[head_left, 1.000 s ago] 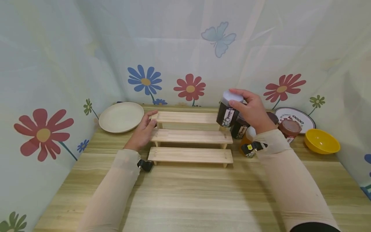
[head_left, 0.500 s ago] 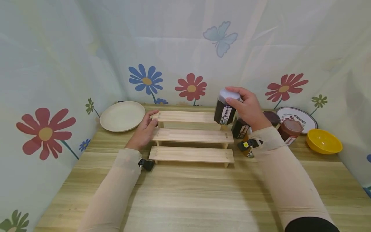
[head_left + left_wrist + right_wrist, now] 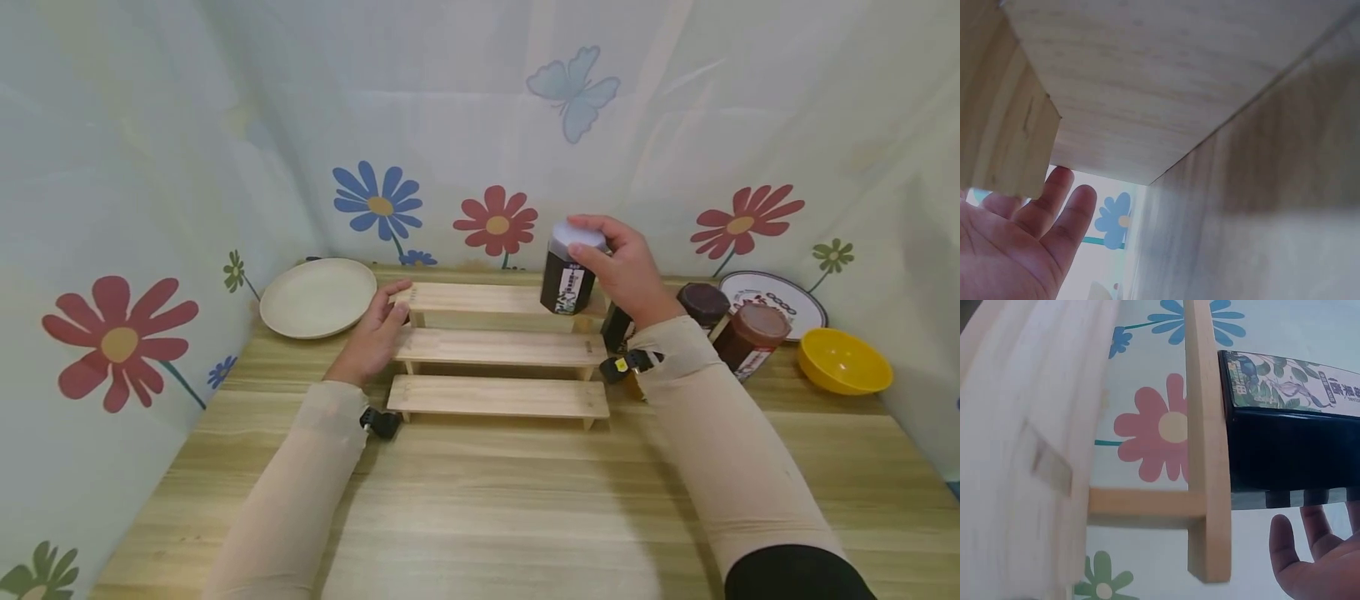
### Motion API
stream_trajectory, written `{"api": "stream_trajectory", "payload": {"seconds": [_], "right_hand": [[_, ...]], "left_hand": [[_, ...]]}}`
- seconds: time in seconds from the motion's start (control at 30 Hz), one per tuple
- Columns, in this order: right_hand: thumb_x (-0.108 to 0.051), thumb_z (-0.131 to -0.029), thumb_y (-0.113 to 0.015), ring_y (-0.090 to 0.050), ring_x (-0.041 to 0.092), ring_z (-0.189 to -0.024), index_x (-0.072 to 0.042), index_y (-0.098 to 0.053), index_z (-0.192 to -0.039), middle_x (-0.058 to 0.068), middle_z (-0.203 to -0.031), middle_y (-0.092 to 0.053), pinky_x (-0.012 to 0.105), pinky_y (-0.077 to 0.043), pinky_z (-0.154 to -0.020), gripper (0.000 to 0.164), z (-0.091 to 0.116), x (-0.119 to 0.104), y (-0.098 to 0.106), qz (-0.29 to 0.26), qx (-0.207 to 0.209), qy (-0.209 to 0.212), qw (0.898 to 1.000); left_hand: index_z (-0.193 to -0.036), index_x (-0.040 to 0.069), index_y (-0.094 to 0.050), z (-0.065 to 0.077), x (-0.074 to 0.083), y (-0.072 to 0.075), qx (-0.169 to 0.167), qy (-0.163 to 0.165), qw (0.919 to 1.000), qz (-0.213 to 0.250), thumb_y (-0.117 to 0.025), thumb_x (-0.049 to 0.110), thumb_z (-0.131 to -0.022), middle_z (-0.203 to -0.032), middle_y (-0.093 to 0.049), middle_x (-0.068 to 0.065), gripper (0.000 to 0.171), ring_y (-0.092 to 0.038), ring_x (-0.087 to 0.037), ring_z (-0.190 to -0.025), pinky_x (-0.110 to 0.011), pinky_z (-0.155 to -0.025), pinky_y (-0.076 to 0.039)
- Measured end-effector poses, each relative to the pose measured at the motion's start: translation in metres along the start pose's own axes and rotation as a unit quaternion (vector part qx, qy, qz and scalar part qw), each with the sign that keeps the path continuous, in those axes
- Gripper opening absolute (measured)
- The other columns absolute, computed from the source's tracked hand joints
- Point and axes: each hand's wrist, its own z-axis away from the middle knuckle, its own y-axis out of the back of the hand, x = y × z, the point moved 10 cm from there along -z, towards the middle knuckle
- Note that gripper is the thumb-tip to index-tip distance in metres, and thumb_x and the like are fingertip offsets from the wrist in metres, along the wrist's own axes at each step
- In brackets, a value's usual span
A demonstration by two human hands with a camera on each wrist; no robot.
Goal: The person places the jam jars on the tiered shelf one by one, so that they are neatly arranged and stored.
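My right hand (image 3: 626, 271) grips a dark jar (image 3: 567, 289) by its whitish lid, thumb in front and fingers behind. The jar is upright at the right end of the top step of a three-step wooden display rack (image 3: 498, 347). In the right wrist view the jar's base (image 3: 1227, 419) meets or nearly meets the top board (image 3: 1210, 437). My left hand (image 3: 371, 337) holds the left end of that top step, thumb at the front edge. In the left wrist view the left hand's fingers (image 3: 1063, 219) reach past a wooden leg (image 3: 1013, 119).
Right of the rack, partly behind my right arm, stand another dark jar (image 3: 617, 327), a dark-lidded jar (image 3: 702, 304) and a reddish-brown jar (image 3: 752, 336). A patterned plate (image 3: 813, 317) and a yellow bowl (image 3: 845, 361) are at far right. At back left lies a cream plate (image 3: 317, 298).
My right hand has carried the dark jar left and slightly back, from beside the rack's right end onto or just over the top step. My left hand has stayed at the rack's left end.
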Motion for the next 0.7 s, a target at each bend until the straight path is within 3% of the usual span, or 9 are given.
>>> {"api": "stream_trajectory", "payload": {"seconds": [0.43,0.7], "right_hand": [[-0.008,-0.103,-0.065,-0.055,0.025,-0.11,0.003,-0.059,-0.142,0.004,-0.133,-0.054,0.025,-0.054,-0.088,0.041,-0.007,0.002,-0.013,-0.016,-0.003,-0.001,1.0],[-0.008,-0.102,-0.065,-0.056,0.025,-0.107,-0.001,-0.063,-0.14,0.006,-0.129,-0.056,0.025,-0.055,-0.086,0.039,-0.011,0.002,-0.02,-0.022,-0.007,0.008,1.0]], "left_hand": [[-0.163,0.024,-0.031,-0.001,0.001,-0.001,-0.001,-0.002,1.0,0.007,-0.037,0.033,-0.116,-0.162,-0.04,-0.023,0.048,-0.035,-0.041,-0.154,-0.057,-0.126,-0.028],[-0.162,0.024,-0.032,-0.002,0.0,0.0,0.001,-0.003,1.0,0.002,-0.038,0.034,-0.116,-0.162,-0.04,-0.022,0.047,-0.037,-0.04,-0.153,-0.056,-0.126,-0.027]]}}
